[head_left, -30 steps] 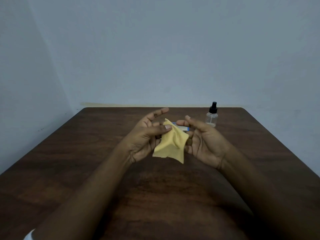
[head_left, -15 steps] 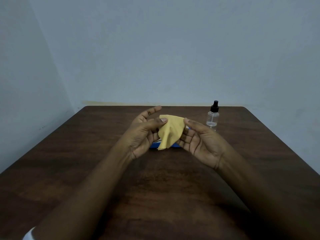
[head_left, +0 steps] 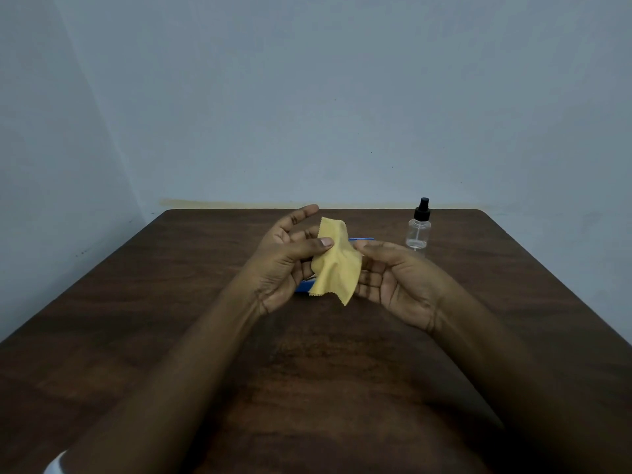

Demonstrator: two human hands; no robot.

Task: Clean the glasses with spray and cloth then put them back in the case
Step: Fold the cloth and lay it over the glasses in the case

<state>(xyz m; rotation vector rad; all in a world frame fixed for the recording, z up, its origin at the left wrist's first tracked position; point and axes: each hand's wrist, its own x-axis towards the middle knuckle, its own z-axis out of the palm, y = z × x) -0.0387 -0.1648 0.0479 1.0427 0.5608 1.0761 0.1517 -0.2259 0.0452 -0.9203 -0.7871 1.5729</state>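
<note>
A yellow cleaning cloth (head_left: pixel 337 265) hangs between both hands above the middle of the table. My left hand (head_left: pixel 287 265) pinches the cloth's left side with the thumb against the fingers. My right hand (head_left: pixel 393 282) holds its right side, thumb on top, palm turned up. Behind the cloth a blue glasses case (head_left: pixel 304 286) lies on the table, mostly hidden; only blue edges show. The glasses themselves are not visible. A clear spray bottle (head_left: pixel 418 230) with a black nozzle stands to the right of the hands.
A dark wooden table (head_left: pixel 171 336) runs up to a pale blue wall behind. Both forearms stretch across the near half of the table. The spray bottle stands near the far right edge.
The cloth has been turned and re-gripped between the hands; its lower corner hangs lower again than half a second ago. The bottle and case have not moved.
</note>
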